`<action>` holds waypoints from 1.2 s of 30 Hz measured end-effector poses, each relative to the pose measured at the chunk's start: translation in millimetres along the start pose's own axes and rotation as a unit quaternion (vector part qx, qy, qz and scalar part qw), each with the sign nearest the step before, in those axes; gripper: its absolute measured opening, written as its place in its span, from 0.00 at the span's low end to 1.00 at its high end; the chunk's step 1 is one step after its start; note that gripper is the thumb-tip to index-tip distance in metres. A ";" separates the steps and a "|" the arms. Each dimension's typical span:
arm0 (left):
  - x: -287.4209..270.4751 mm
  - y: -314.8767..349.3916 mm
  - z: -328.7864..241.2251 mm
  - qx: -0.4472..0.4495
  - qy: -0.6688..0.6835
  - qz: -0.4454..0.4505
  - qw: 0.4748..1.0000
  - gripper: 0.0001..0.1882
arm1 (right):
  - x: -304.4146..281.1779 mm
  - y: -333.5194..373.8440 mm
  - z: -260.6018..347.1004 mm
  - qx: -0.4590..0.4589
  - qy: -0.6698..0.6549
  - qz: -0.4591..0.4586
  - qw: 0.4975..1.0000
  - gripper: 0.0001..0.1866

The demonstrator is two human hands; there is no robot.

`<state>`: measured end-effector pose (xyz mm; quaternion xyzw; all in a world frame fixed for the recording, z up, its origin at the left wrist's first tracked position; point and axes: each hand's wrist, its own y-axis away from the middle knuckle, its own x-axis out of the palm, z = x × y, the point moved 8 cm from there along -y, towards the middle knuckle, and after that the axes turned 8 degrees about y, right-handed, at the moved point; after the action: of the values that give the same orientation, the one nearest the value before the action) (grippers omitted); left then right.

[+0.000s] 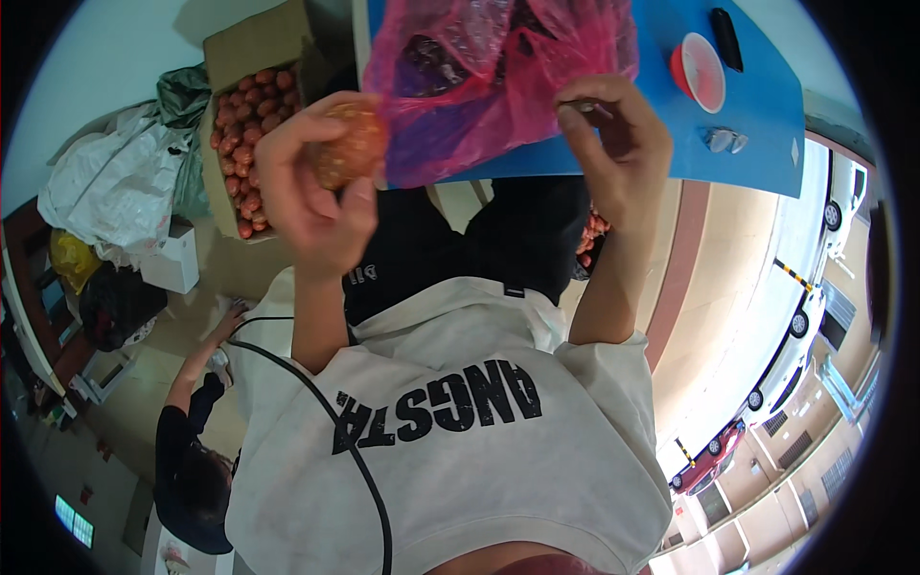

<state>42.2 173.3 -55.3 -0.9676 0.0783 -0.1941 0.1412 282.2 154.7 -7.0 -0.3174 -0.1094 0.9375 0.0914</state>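
Note:
My left hand (pixel 321 187) is wrapped around a shiny orange-brown ball (pixel 350 144) with a pale mottled surface; its kind cannot be told. My right hand (pixel 613 134) is raised over the table's near edge. Thumb and forefinger there pinch a small dark piece (pixel 581 104), too small to name. Between and beyond both hands lies a pink plastic bag (pixel 455 139), spread on the blue table (pixel 661 158). Dark, glossy contents show through the bag.
A cardboard box (pixel 222 182) of reddish round items stands left of the table. A red-and-white bowl (pixel 702 73), a black case (pixel 726 38) and glasses (pixel 725 140) lie at the table's right. White plastic sacks (pixel 105 187) and another person (pixel 196 470) are at left.

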 end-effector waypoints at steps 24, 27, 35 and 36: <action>52.9 -18.8 45.5 -0.102 -0.050 0.100 0.989 0.18 | -159.8 -61.9 -130.0 -0.002 0.440 -0.124 0.890 0.07; 53.8 -18.3 44.2 -0.110 -0.112 0.114 0.981 0.16 | -154.8 -64.3 -133.9 -0.003 0.461 -0.101 0.882 0.07; 49.5 -19.2 40.4 -0.132 -0.061 0.090 0.985 0.17 | -155.2 -60.3 -116.9 -0.005 0.422 -0.121 0.898 0.07; 49.8 -19.5 40.7 -0.144 -0.044 0.085 0.985 0.17 | -159.0 -56.2 -106.8 0.003 0.408 -0.131 0.903 0.07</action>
<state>105.7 191.3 -67.7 -0.9753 0.1811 -0.1249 0.0197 478.0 186.0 16.5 -0.6549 -0.1000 0.7057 0.2510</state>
